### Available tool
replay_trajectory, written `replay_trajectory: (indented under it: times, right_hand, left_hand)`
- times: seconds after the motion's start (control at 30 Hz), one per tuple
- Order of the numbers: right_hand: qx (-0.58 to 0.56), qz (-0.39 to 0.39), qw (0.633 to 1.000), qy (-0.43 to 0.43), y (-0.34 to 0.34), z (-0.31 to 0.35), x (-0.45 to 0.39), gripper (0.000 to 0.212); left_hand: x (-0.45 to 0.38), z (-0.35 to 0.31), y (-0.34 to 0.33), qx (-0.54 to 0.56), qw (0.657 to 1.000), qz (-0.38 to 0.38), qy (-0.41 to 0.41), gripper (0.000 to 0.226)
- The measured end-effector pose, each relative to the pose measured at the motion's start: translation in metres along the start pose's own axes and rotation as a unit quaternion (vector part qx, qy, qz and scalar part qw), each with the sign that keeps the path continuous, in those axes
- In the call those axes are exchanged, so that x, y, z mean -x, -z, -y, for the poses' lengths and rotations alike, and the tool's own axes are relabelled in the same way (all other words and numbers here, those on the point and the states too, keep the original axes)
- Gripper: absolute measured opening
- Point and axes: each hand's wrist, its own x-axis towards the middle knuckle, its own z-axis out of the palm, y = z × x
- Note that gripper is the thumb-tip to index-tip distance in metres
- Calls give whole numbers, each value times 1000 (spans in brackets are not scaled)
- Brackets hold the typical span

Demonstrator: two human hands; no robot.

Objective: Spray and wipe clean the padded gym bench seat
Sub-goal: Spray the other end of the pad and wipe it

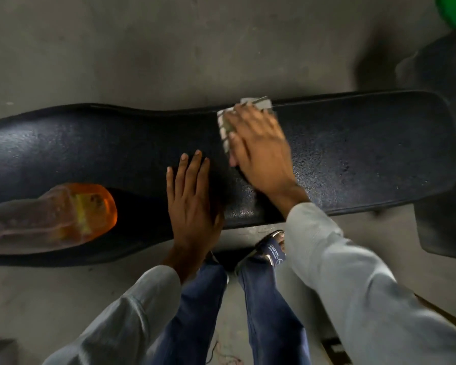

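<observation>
- Both arms wear long, loose, pale grey sleeves point(353, 272) with soft folds.
- The legs are in dark blue trousers point(269, 312).
- One foot wears a dark blue open-toed sandal point(271, 250) with pale lettering on its strap.

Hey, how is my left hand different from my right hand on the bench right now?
The left hand lies bare on the bench pad, near its front edge; the right hand presses a grey cloth onto it, reaching toward the far edge. The left hand looks sharp; the right hand and cloth are slightly blurred. Both lie flat with straight fingers, in grey sleeves.
</observation>
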Motion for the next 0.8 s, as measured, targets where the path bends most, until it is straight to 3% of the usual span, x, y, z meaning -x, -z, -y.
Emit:
replay_trajectory:
  times: [0.13,0.23,0.37,0.53,0.67,0.8]
  right_hand:
    - [-2,-66,987,-148,18,-38,27,46]
    - [16,-92,965,-247,18,-29,78,49]
    - [9,-40,976,-214,-3,9,119,55]
    - [8,-8,994,-106,3,-23,124,54]
    - [-12,-52,986,-160,17,-44,151,52]
    - [-21,-153,951,-268,24,-74,101,49]
  left_hand:
    - [-12,-15,2,-10,1000,2,-5,69]
    - [-23,-22,-8,-21,999,15,-39,63]
    - [-22,-22,-20,-77,995,42,-42,62]
    - [-24,-30,-22,-69,996,22,-43,61]
    - [-25,-61,-35,-44,994,37,-94,57]
    - [-25,-75,-47,-52,993,58,-91,57]
